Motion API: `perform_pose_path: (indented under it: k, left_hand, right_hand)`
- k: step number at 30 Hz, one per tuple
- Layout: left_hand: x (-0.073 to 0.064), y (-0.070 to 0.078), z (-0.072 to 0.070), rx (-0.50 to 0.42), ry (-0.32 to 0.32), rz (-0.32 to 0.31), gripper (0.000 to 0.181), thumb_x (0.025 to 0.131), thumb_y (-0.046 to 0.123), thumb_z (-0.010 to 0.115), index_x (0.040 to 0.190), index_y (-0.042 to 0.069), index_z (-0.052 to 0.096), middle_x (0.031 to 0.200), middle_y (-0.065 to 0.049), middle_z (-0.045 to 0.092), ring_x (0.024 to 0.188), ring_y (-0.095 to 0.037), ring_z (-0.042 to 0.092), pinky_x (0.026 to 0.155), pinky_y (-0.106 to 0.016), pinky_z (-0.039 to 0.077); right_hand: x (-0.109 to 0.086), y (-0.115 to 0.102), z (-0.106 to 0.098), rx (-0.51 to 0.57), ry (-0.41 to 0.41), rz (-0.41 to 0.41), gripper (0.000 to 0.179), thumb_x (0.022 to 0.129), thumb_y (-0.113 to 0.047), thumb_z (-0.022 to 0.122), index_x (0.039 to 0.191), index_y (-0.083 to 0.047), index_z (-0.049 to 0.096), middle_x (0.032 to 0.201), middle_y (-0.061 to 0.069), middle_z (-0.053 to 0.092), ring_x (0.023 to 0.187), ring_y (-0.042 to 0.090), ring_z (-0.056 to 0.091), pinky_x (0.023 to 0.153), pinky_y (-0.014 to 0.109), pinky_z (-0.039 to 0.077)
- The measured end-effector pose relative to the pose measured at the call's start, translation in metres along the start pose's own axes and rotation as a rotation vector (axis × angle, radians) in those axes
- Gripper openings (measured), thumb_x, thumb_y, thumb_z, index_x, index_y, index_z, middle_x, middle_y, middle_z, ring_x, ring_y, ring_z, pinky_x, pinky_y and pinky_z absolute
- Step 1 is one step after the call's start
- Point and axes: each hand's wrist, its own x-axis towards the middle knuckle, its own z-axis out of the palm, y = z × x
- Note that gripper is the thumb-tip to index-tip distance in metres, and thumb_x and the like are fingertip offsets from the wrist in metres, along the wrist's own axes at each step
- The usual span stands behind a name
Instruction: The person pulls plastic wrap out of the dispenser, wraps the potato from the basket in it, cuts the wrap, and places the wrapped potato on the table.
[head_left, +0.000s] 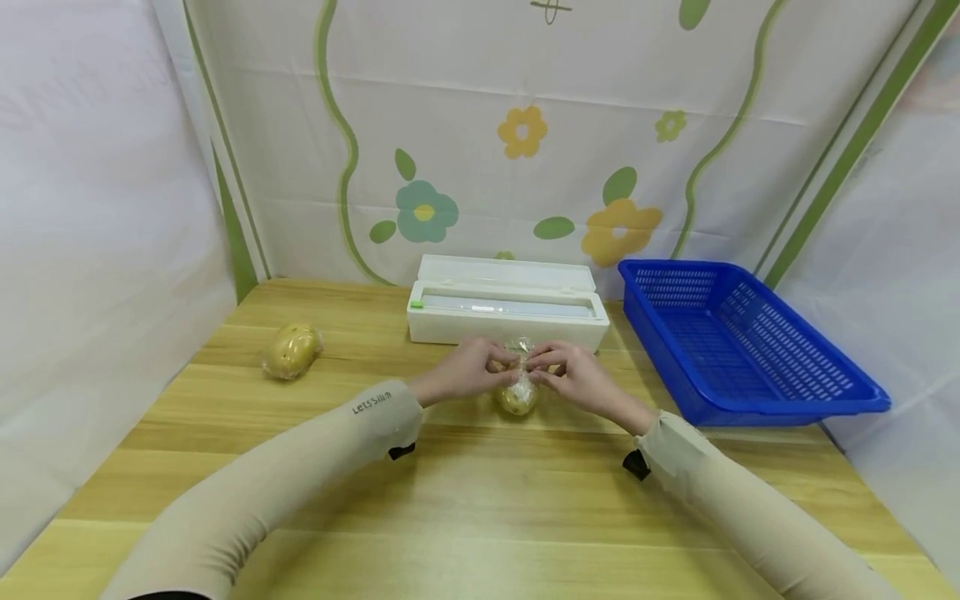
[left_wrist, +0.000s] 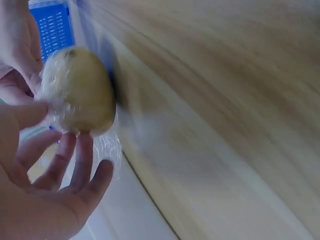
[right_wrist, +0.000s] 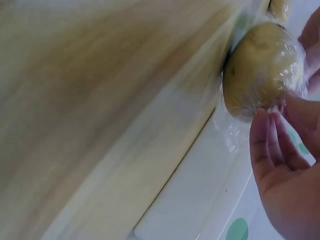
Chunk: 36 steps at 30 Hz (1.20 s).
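A potato (head_left: 517, 402) in clear cling film lies on the table, in front of a white box. My left hand (head_left: 478, 367) and my right hand (head_left: 576, 377) meet over it from either side, each pinching the cling film (head_left: 521, 343) between thumb and fingers. In the left wrist view, the film clings to the potato (left_wrist: 85, 92), and a loose crumpled end (left_wrist: 109, 150) sticks out beyond the fingertips. The right wrist view has the right hand (right_wrist: 287, 155) with thumb and fingertips at the film along the potato's edge.
The white cling film box (head_left: 510, 332) stands behind the hands with its lid up and a roll inside. Another film-wrapped potato (head_left: 292, 351) lies at the left of the wooden table (head_left: 480, 517). A blue plastic basket (head_left: 678, 367) stands at the right; patterned cloth hangs behind.
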Motion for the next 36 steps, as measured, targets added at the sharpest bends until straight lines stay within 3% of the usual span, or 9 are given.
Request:
perform_pose_path:
  k: [4, 8, 12, 16, 20, 24, 29, 36]
  left_hand:
    - [0.000, -0.001, -0.003, 0.012, -0.069, 0.000, 0.040, 0.098, 0.027, 0.064, 0.131, 0.004, 0.060, 0.114, -0.011, 0.062, 0.095, -0.020, 0.062, 0.076, -0.027, 0.053]
    - [0.000, -0.003, -0.003, 0.017, -0.084, 0.002, 0.040, 0.099, 0.028, 0.063, 0.131, 0.005, 0.061, 0.123, -0.010, 0.062, 0.102, -0.023, 0.062, 0.081, -0.031, 0.052]
    - [0.001, -0.005, -0.003, 0.010, -0.082, -0.006, 0.039, 0.098, 0.031, 0.064, 0.129, 0.008, 0.064, 0.129, -0.007, 0.062, 0.110, -0.023, 0.060, 0.085, -0.032, 0.052]
    - [0.002, -0.005, -0.003, -0.010, -0.077, -0.012, 0.038, 0.097, 0.031, 0.066, 0.128, 0.010, 0.065, 0.127, -0.006, 0.063, 0.106, -0.021, 0.061, 0.082, -0.032, 0.052]
    - [0.003, -0.004, -0.003, -0.031, -0.075, -0.005, 0.034, 0.096, 0.028, 0.066, 0.126, 0.011, 0.066, 0.127, -0.006, 0.063, 0.108, -0.021, 0.060, 0.082, -0.030, 0.052]
    - [0.003, -0.001, -0.004, -0.034, -0.078, -0.003, 0.032, 0.097, 0.025, 0.065, 0.126, 0.009, 0.066, 0.127, -0.007, 0.063, 0.108, -0.019, 0.059, 0.080, -0.029, 0.052]
    - [0.005, 0.001, -0.006, -0.012, -0.102, 0.001, 0.029, 0.100, 0.017, 0.061, 0.127, 0.006, 0.064, 0.112, -0.007, 0.065, 0.090, -0.017, 0.054, 0.072, -0.029, 0.048]
    - [0.005, 0.000, -0.007, 0.006, -0.107, -0.020, 0.030, 0.101, 0.015, 0.058, 0.129, 0.007, 0.064, 0.119, -0.008, 0.060, 0.105, -0.019, 0.054, 0.086, -0.035, 0.047]
  right_hand:
    - [0.002, 0.003, -0.004, 0.009, -0.043, -0.043, 0.024, 0.089, -0.003, 0.072, 0.113, -0.003, 0.074, 0.113, 0.007, 0.066, 0.097, 0.021, 0.063, 0.076, 0.036, 0.055]
    - [0.004, 0.005, -0.007, 0.003, -0.083, -0.057, 0.017, 0.090, -0.002, 0.071, 0.106, -0.006, 0.077, 0.113, 0.005, 0.065, 0.105, 0.023, 0.060, 0.081, 0.038, 0.053]
    - [0.005, 0.003, -0.005, 0.029, -0.074, 0.023, 0.014, 0.094, -0.020, 0.069, 0.100, -0.012, 0.080, 0.110, -0.001, 0.065, 0.100, 0.020, 0.061, 0.076, 0.037, 0.053]
    - [0.004, 0.001, 0.000, 0.045, 0.002, 0.109, 0.015, 0.091, -0.028, 0.073, 0.092, -0.015, 0.081, 0.104, -0.004, 0.067, 0.091, 0.016, 0.061, 0.071, 0.035, 0.053]
    - [0.006, -0.001, 0.004, 0.039, 0.078, 0.148, 0.008, 0.086, -0.021, 0.079, 0.086, -0.014, 0.081, 0.097, -0.003, 0.069, 0.082, 0.015, 0.062, 0.066, 0.033, 0.052]
    - [0.008, -0.004, 0.005, 0.054, 0.101, 0.176, 0.005, 0.086, -0.015, 0.079, 0.085, -0.010, 0.080, 0.091, -0.002, 0.069, 0.077, 0.015, 0.061, 0.064, 0.029, 0.050]
    - [0.007, -0.004, 0.003, 0.097, 0.077, 0.161, 0.005, 0.087, -0.006, 0.076, 0.090, -0.004, 0.079, 0.089, 0.002, 0.068, 0.076, 0.018, 0.061, 0.063, 0.027, 0.052]
    - [0.005, 0.004, -0.005, 0.033, -0.010, 0.107, 0.014, 0.087, 0.000, 0.074, 0.099, -0.005, 0.079, 0.093, -0.001, 0.067, 0.086, 0.016, 0.062, 0.071, 0.029, 0.053]
